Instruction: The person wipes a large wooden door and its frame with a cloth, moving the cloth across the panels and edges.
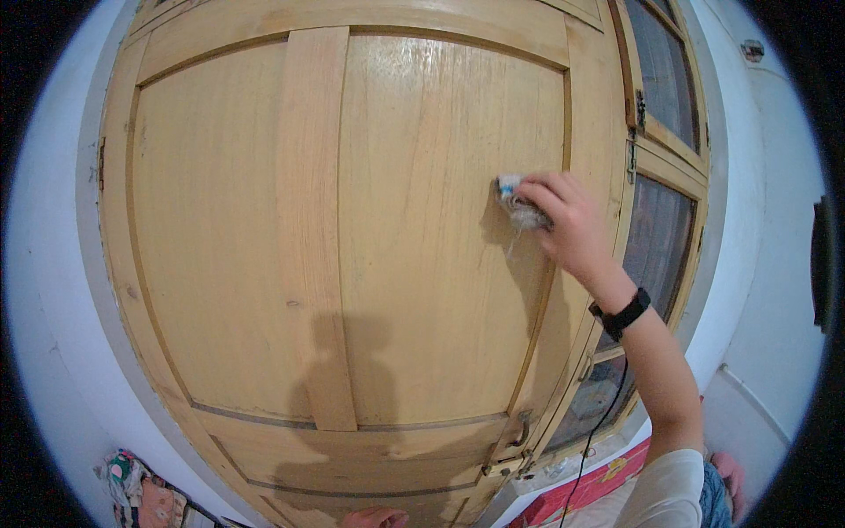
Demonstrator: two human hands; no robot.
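Note:
A large panelled wooden door [422, 264] fills the middle of the view. My right hand [561, 214] grips a crumpled greyish cloth [525, 212] against or just in front of the upper right panel, near the panel's right edge. Part of the cloth shows white and blue, and loose threads hang from it. A black band circles my right wrist. At the bottom edge, low before the door, only part of my left hand [375, 518] shows; whether it holds anything is hidden.
A metal pull handle [523, 428] and a latch [498, 468] sit at the door's lower right. Framed glass window panes [660, 244] stand beside it. A black cable [604, 422] hangs at the right, near a red patterned cloth [568, 492]. Fabric items [129, 482] lie at the lower left.

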